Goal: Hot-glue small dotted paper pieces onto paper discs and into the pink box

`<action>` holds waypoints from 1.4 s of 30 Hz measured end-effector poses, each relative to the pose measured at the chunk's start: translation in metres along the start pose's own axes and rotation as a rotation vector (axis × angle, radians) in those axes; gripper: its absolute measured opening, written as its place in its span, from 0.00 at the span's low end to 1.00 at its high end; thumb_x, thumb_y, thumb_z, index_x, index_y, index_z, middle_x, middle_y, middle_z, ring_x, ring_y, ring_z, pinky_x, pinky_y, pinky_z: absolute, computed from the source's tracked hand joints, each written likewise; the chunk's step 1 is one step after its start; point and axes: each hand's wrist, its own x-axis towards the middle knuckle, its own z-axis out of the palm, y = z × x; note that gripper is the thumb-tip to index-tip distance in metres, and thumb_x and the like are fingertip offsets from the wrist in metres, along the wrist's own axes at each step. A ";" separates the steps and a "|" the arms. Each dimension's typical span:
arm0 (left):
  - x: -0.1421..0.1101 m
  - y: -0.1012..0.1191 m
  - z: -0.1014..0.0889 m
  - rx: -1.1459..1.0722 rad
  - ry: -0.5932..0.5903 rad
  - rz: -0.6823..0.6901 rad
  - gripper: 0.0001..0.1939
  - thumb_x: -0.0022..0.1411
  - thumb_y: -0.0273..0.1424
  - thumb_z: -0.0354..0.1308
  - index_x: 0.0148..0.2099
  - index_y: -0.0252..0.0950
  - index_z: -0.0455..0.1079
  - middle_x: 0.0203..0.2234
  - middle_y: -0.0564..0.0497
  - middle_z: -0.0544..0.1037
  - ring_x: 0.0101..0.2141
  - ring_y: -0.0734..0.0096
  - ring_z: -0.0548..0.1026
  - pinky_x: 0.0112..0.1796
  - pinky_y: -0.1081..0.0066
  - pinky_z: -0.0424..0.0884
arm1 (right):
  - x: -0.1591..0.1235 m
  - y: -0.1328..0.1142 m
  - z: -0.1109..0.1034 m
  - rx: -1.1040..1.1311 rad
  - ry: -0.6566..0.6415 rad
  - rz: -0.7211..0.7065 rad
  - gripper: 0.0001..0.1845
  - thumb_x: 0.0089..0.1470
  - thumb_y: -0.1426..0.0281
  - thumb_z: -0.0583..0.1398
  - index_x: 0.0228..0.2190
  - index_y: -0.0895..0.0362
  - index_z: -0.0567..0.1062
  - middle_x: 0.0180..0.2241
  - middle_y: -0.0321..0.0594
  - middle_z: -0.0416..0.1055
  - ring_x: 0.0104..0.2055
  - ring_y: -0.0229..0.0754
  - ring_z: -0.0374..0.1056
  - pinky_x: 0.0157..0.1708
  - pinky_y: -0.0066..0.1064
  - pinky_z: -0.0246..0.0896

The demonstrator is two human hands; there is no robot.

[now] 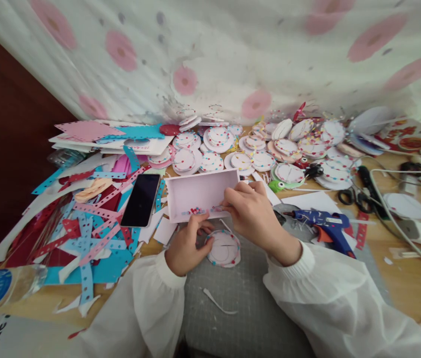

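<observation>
A shallow pale box (203, 191) is tipped towards me, with small red and blue beads (195, 211) gathered along its lower side. My right hand (251, 211) reaches over its right end, fingertips pinched together inside; whatever they grip is too small to make out. In front of the box, a white paper disc (224, 248) ringed with red and blue beads lies on the grey cutting mat (228, 303). My left hand (191, 243) is beside it, thumb at the disc's left edge and index fingertip at the box's lower rim, with thumb and fingers apart.
Beaded discs (217, 136) are piled along the back. Left lie a phone (141, 200), punched paper strips (87, 226) and a plastic bottle (9, 286). Right are a blue glue gun (322, 221), scissors (355, 198) and a white cable (400, 219). A paper scrap (217, 302) lies nearby.
</observation>
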 end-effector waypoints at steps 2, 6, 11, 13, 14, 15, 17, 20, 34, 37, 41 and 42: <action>0.000 0.000 0.000 0.000 0.000 -0.003 0.25 0.58 0.23 0.57 0.55 0.37 0.52 0.39 0.47 0.77 0.39 0.68 0.76 0.40 0.66 0.74 | 0.000 0.000 0.000 -0.004 -0.001 0.001 0.08 0.50 0.80 0.53 0.27 0.55 0.65 0.22 0.37 0.67 0.32 0.43 0.59 0.34 0.35 0.41; 0.000 0.000 0.000 0.000 -0.006 -0.008 0.25 0.58 0.23 0.57 0.55 0.37 0.52 0.40 0.47 0.77 0.39 0.68 0.76 0.40 0.65 0.74 | 0.001 0.000 -0.002 0.000 0.003 0.012 0.09 0.49 0.81 0.53 0.26 0.55 0.64 0.22 0.37 0.67 0.32 0.44 0.59 0.34 0.35 0.41; -0.001 0.000 0.000 0.000 -0.003 0.001 0.26 0.57 0.23 0.57 0.55 0.37 0.52 0.40 0.46 0.76 0.39 0.68 0.76 0.40 0.65 0.73 | 0.001 0.000 -0.006 0.028 0.019 0.046 0.09 0.49 0.81 0.53 0.26 0.55 0.64 0.24 0.38 0.68 0.33 0.44 0.60 0.35 0.35 0.42; -0.001 -0.001 0.000 -0.003 -0.006 0.001 0.26 0.57 0.23 0.57 0.55 0.37 0.52 0.40 0.46 0.76 0.39 0.68 0.76 0.40 0.66 0.73 | 0.002 0.000 -0.007 0.033 0.030 0.056 0.08 0.50 0.80 0.54 0.26 0.55 0.65 0.24 0.38 0.68 0.33 0.44 0.61 0.35 0.35 0.43; -0.001 -0.001 0.000 -0.003 -0.009 -0.002 0.25 0.57 0.23 0.57 0.55 0.37 0.52 0.41 0.46 0.76 0.39 0.68 0.76 0.40 0.65 0.73 | 0.002 0.001 -0.008 0.036 0.032 0.061 0.08 0.50 0.80 0.54 0.27 0.55 0.65 0.24 0.38 0.68 0.33 0.44 0.61 0.35 0.35 0.43; -0.001 -0.001 0.000 -0.003 -0.011 -0.003 0.25 0.57 0.23 0.57 0.55 0.37 0.52 0.41 0.46 0.76 0.39 0.68 0.76 0.40 0.65 0.73 | 0.002 0.001 -0.008 0.037 0.033 0.065 0.07 0.50 0.79 0.54 0.27 0.55 0.65 0.25 0.38 0.69 0.33 0.44 0.62 0.35 0.35 0.43; -0.001 -0.001 -0.001 -0.001 -0.011 -0.004 0.25 0.58 0.23 0.57 0.55 0.37 0.52 0.41 0.46 0.76 0.39 0.68 0.76 0.40 0.65 0.73 | 0.002 0.002 -0.008 0.039 0.035 0.074 0.07 0.50 0.79 0.55 0.27 0.55 0.65 0.26 0.38 0.69 0.34 0.44 0.62 0.36 0.35 0.43; 0.000 -0.001 -0.001 0.001 -0.008 -0.002 0.25 0.57 0.23 0.57 0.55 0.36 0.52 0.40 0.46 0.76 0.39 0.68 0.76 0.41 0.65 0.73 | 0.002 0.003 -0.008 0.039 0.045 0.081 0.06 0.51 0.78 0.55 0.27 0.55 0.65 0.26 0.38 0.69 0.34 0.44 0.62 0.36 0.34 0.43; -0.001 -0.001 -0.001 0.005 0.004 0.004 0.25 0.58 0.23 0.57 0.55 0.37 0.52 0.40 0.46 0.76 0.39 0.68 0.76 0.40 0.65 0.73 | 0.000 -0.002 0.002 -0.018 0.000 0.022 0.10 0.49 0.82 0.54 0.26 0.55 0.64 0.21 0.36 0.67 0.32 0.44 0.61 0.34 0.35 0.42; -0.001 -0.002 0.000 -0.001 0.000 0.006 0.26 0.57 0.23 0.57 0.56 0.37 0.52 0.41 0.46 0.76 0.39 0.68 0.76 0.40 0.65 0.73 | 0.000 -0.001 0.003 -0.014 0.013 0.029 0.09 0.49 0.81 0.54 0.26 0.55 0.64 0.22 0.37 0.67 0.32 0.44 0.62 0.34 0.35 0.42; 0.001 -0.002 0.000 -0.013 0.006 0.004 0.31 0.57 0.22 0.57 0.60 0.39 0.48 0.42 0.47 0.75 0.37 0.70 0.75 0.39 0.67 0.71 | 0.002 0.002 -0.007 0.080 0.096 0.097 0.07 0.51 0.78 0.56 0.26 0.55 0.66 0.25 0.37 0.70 0.33 0.44 0.63 0.36 0.36 0.46; 0.001 -0.001 -0.001 -0.021 0.007 -0.006 0.33 0.57 0.22 0.56 0.61 0.39 0.47 0.42 0.47 0.74 0.37 0.71 0.75 0.38 0.67 0.71 | 0.001 0.002 -0.011 0.114 0.131 0.127 0.07 0.51 0.78 0.57 0.26 0.55 0.66 0.27 0.37 0.71 0.34 0.44 0.64 0.37 0.37 0.47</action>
